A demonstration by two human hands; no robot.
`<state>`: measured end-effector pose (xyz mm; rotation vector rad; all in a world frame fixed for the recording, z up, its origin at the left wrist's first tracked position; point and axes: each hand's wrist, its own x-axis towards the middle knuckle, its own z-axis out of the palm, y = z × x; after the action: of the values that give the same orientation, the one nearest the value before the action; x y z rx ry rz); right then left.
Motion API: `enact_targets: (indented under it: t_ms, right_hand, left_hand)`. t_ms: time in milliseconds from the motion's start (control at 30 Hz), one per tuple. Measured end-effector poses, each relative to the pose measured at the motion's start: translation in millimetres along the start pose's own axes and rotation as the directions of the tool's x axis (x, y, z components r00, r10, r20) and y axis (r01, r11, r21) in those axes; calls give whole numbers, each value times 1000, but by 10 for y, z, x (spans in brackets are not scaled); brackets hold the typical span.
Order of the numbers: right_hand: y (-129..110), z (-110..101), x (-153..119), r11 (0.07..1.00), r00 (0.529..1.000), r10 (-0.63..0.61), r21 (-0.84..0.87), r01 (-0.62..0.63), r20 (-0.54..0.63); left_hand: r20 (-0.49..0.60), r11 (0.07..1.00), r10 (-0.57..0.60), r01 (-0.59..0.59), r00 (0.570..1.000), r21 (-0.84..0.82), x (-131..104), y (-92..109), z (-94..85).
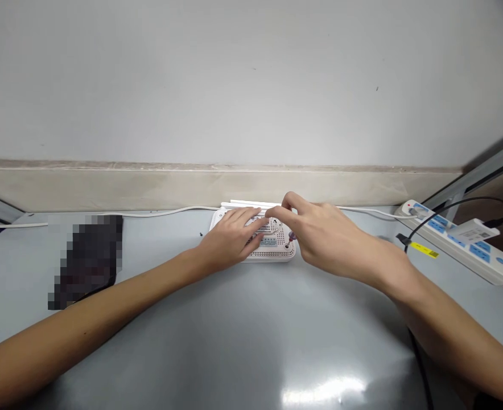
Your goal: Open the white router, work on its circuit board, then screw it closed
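Note:
A white router [269, 258] lies upside down on the table against the wall, its vented underside and label facing up. My left hand [229, 238] rests on it with the fingers spread over the vents and label. In my right hand [326, 236] is a small screwdriver [292, 236], mostly hidden by the fingers. Its tip meets the hole at the router's near right corner. Along the router's far edge lie white antennas [251, 204], partly behind my hands. A tiny dark piece, perhaps a screw [201, 234], sits just left of the router.
A white power strip [460, 242] with blue sockets stands at the right, a white adapter [473, 231] plugged in. Its black cable [422, 212] bears a yellow tag. White cable [166, 213] runs along the wall. A dark, pixelated object [91, 256] lies at the left.

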<state>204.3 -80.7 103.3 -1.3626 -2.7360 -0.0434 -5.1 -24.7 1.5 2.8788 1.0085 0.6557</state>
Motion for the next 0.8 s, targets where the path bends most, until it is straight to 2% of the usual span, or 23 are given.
enact_targets:
  t_ms: [267,500,700,800]
  right_hand:
    - [32,-23,-9,998,997,25,49,-28,72]
    - [20,-12,-27,1000,1000,7,-12,-7,23]
    - [36,-22,-14,999,1000,-19,29,19,21]
    - [29,-17,-4,1000,999,18,9,-18,48]
  left_hand:
    - [30,1000,0,-1,1000,26,3,-5,0]
    - [33,999,-7,6,999,32,3,0,-14]
    - [39,999,-6,5,999,33,4,1,-12]
    - [28,1000,-7,6,1000,27,3,0,-10]
